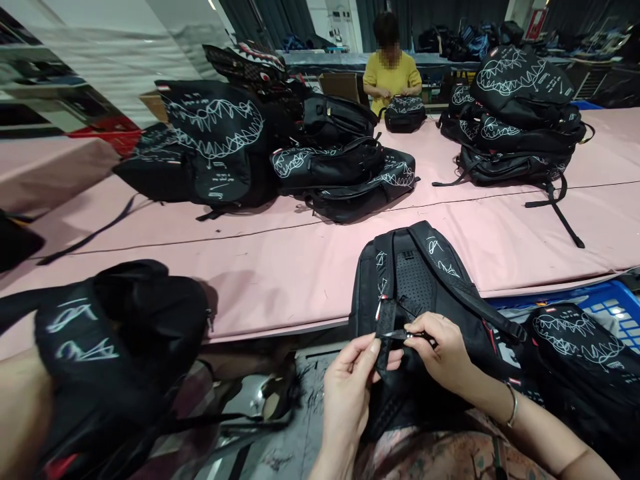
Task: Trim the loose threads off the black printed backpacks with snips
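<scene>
A black backpack (420,280) with white scribble print lies on my lap, back panel up, leaning on the pink table edge. My left hand (350,387) pinches a black strap (386,333) of that backpack between thumb and fingers. My right hand (443,353) is closed on a small dark tool or buckle (413,335) at the same strap; I cannot make out which. Both hands meet at the strap, just in front of the mesh back panel.
A pink table (300,267) holds piles of black backpacks at the left (215,147), middle (350,173) and right (520,113). Another backpack (110,353) sits at my left. A blue crate (607,300) with backpacks stands at right. A person in a yellow shirt (393,73) works across the table.
</scene>
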A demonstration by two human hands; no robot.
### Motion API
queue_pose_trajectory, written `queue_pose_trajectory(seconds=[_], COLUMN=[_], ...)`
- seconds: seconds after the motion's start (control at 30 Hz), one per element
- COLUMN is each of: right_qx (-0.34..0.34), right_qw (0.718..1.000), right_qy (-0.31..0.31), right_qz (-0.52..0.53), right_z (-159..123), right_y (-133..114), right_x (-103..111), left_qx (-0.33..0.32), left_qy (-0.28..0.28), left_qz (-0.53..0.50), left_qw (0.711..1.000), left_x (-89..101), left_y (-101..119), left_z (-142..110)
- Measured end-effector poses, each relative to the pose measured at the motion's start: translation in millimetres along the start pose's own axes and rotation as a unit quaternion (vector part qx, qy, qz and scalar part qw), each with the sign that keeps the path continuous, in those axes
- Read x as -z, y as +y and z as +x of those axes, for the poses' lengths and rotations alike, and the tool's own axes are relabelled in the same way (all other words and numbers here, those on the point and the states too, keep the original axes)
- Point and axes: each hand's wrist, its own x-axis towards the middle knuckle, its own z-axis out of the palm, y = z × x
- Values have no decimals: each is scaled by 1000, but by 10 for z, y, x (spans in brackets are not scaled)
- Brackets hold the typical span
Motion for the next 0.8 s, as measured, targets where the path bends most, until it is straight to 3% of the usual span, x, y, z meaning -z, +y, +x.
queue_pose_trajectory(seconds=[0.13,0.23,0.3,0.43,0.5,0.63,0.8], right_qx=[-126,-155,-115,47,92,115,119], right_qw=[984,975,983,998,993,980,980], right_qy=[39,62,71,44,38,42,56], right_qz=[122,147,124,14,-59,-155,-149], right_z=[-5,-14,-25,-28,-16,-4,-32], right_y=[-15,-33,-51,-62,-31,67,102], right_x=[49,108,144,155,126,65,56], left_qx=[32,52,28,-114,-154,-193,-251], left_qy=[-4,-29,-21,25,36,57,82], left_qz=[-103,-127,-95,2,36,138,285], left_qw=[994,990,995,993,987,970,921], left_x=[26,53,42,-39,-64,-17,9], left_y=[78,53,3,-94,-121,-173,-266], left_z=[37,66,72,63,59,79,119])
